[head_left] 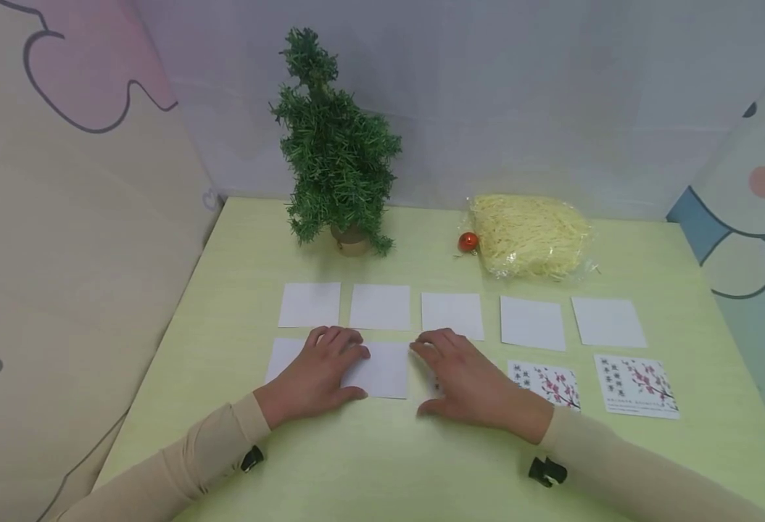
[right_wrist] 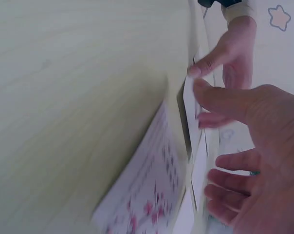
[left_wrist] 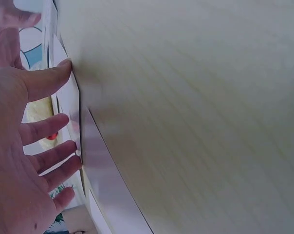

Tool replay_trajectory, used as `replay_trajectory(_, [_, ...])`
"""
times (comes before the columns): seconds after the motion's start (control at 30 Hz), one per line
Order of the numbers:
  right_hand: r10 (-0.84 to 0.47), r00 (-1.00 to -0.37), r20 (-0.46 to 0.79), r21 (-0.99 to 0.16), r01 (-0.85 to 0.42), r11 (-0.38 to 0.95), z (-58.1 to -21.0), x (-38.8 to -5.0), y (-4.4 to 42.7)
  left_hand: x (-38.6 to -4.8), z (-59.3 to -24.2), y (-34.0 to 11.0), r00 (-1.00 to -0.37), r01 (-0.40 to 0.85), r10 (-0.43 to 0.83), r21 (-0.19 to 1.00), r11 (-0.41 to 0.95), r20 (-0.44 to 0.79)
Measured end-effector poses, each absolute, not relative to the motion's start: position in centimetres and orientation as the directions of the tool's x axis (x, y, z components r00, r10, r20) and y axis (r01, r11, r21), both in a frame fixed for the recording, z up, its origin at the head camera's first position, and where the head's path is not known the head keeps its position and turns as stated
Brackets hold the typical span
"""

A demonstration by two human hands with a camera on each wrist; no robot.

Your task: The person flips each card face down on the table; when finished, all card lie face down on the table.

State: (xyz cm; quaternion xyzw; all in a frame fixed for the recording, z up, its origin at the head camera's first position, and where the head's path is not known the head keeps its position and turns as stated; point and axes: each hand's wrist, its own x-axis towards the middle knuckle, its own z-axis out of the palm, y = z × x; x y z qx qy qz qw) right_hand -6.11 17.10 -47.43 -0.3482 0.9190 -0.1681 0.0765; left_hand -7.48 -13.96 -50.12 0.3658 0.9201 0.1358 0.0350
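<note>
In the head view, my left hand (head_left: 320, 373) lies over the lower row, its thumb and fingertips around a white card (head_left: 385, 371). The left wrist view shows that hand (left_wrist: 20, 141) with fingers spread and its thumb at a card edge. To the right, my right hand (head_left: 473, 380) arches with bent, relaxed fingers over a mostly hidden card. In the right wrist view, this hand (right_wrist: 273, 136) has fingers and thumb apart, nothing visible between them. Two cards printed with pink blossoms (head_left: 639, 388) lie right of it, one partly covered by the forearm.
Several blank white cards (head_left: 450, 313) form a row behind the hands. Farther back stand a small green tree (head_left: 339, 148) at left and a clear bag of yellow shreds (head_left: 532, 235) at right, with a red ball (head_left: 468, 241) beside the bag. Another white card (head_left: 284, 355) lies at left.
</note>
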Motion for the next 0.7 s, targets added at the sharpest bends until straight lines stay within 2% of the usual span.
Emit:
replay_trajectory(0.17, [-0.607,-0.792,-0.062,-0.312,-0.563,0.765,-47.0,-5.0,21.2,-7.3,-50.2,-13.8,-0.721,0.678,0.686,0.311,0.666,0.104])
replay_trajectory(0.27, [-0.581,-0.81,-0.082,-0.307,-0.534,0.788,-47.1,-4.8,22.7,-7.3,-49.7,-13.1,-0.695,0.709,0.693,0.341,0.617,0.191])
replay_trajectory(0.37, [-0.572,-0.814,-0.106,-0.299,-0.522,0.799,-47.4,-4.8,23.6,-7.3,-48.8,-11.2,-0.664,0.739,0.714,0.34,0.582,0.222])
replay_trajectory(0.6, [-0.576,-0.808,-0.124,-0.302,-0.522,0.798,-47.5,-5.4,24.0,-7.4,-49.3,-3.6,-0.557,0.805,0.829,0.282,0.522,0.055])
replay_trajectory(0.7, [-0.571,-0.811,-0.126,-0.298,-0.518,0.801,-47.4,-5.5,23.8,-7.4,-49.9,-1.3,-0.514,0.839,0.857,0.222,0.496,0.028])
